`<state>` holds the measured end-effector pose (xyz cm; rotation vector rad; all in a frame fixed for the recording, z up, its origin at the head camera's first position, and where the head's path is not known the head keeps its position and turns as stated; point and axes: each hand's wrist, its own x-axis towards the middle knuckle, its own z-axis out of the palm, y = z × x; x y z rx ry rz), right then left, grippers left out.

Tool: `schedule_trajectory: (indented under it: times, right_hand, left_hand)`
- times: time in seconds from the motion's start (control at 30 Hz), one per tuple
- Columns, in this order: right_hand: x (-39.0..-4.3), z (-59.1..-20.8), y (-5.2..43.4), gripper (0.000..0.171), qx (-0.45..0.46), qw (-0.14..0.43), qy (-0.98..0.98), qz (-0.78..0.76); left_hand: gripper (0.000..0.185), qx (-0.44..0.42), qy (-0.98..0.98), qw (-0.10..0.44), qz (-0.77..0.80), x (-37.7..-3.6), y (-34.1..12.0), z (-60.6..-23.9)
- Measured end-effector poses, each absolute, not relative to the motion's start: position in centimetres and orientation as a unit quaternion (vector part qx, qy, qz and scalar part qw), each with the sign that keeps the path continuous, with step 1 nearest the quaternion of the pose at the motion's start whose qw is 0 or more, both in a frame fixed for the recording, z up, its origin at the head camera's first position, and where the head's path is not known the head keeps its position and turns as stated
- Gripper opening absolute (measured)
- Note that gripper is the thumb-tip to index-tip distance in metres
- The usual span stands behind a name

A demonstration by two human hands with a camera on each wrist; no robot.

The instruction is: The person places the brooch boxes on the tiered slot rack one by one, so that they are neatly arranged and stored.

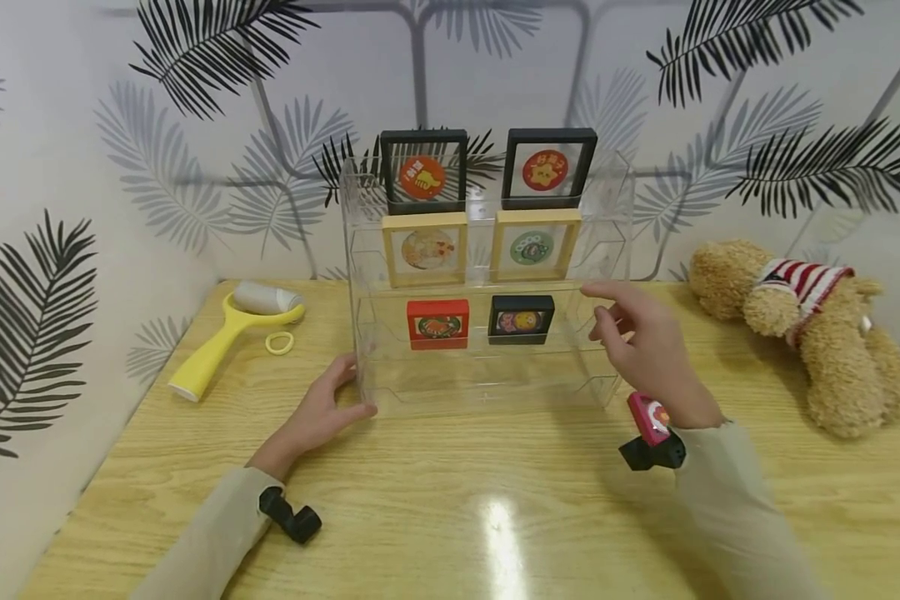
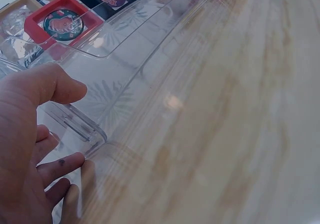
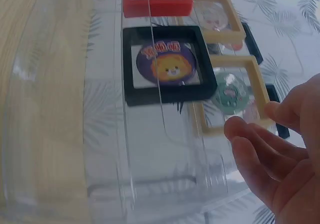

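Observation:
A clear acrylic tiered stand sits mid-table. It holds two black frames on top, two wooden frames in the middle, and a red frame and a small black frame on the lowest step. My left hand holds the stand's front left corner. In the left wrist view the left hand has its thumb above the corner of the stand and its fingers below. My right hand hovers by the stand's right side, fingers relaxed and empty. The right wrist view shows the right hand beside the small black frame.
A yellow lint roller and a small yellow ring lie at the table's back left. A brown teddy bear in a striped top lies at the back right. The wooden table meets leaf-patterned walls behind and to the left.

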<state>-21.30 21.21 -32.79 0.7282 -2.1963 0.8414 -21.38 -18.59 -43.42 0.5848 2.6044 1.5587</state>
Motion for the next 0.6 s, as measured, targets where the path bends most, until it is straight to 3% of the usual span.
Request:
schedule_trajectory:
  times: [0.37, 0.6]
  right_hand:
    - [-18.8, -34.5, 27.1, 0.052, 0.243, 0.281, -0.870, 0.324]
    - [-17.3, -35.2, 30.8, 0.039, 0.221, 0.206, -0.912, 0.278]
  left_hand:
    - [0.071, 0.187, 0.845, 0.030, 0.501, -21.2, -18.5, -43.2]
    - [0.071, 0.181, 0.844, 0.033, 0.504, -21.4, -18.4, -43.2]
